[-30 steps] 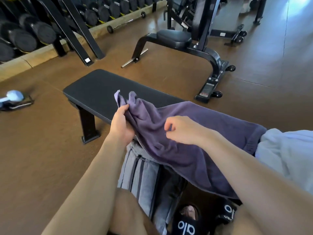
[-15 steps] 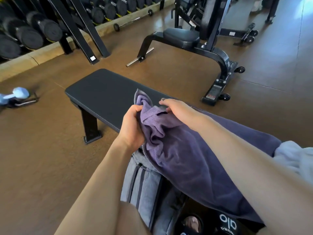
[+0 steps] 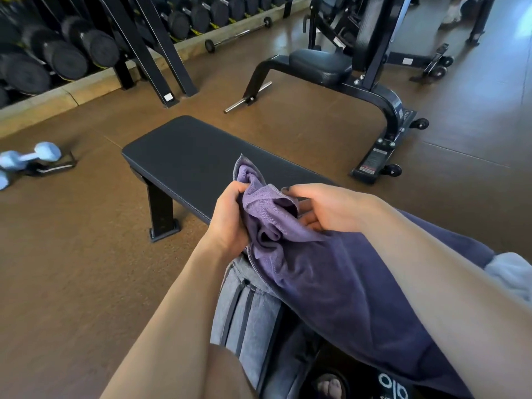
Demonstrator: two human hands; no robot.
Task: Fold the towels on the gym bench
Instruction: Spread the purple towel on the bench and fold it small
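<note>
A purple towel (image 3: 331, 272) lies bunched over the near end of the black gym bench (image 3: 187, 156) and hangs off its front edge. My left hand (image 3: 230, 220) grips the towel's gathered left end. My right hand (image 3: 331, 208) holds the towel's stitched edge just to the right, fingers curled under the cloth. A grey striped towel (image 3: 247, 312) hangs below the purple one. A pale blue towel (image 3: 512, 272) shows at the right edge.
The bench's far left half is bare black padding. A light blue dumbbell (image 3: 26, 159) lies on the brown floor at left. A dumbbell rack (image 3: 72, 53) lines the back, and an adjustable bench machine (image 3: 374, 82) stands behind. Feet in black sandals (image 3: 388, 384) appear at the bottom.
My right hand has moved from the towel's middle up to its left end beside my left hand, and now holds the edge. The left corner is bunched up higher.
</note>
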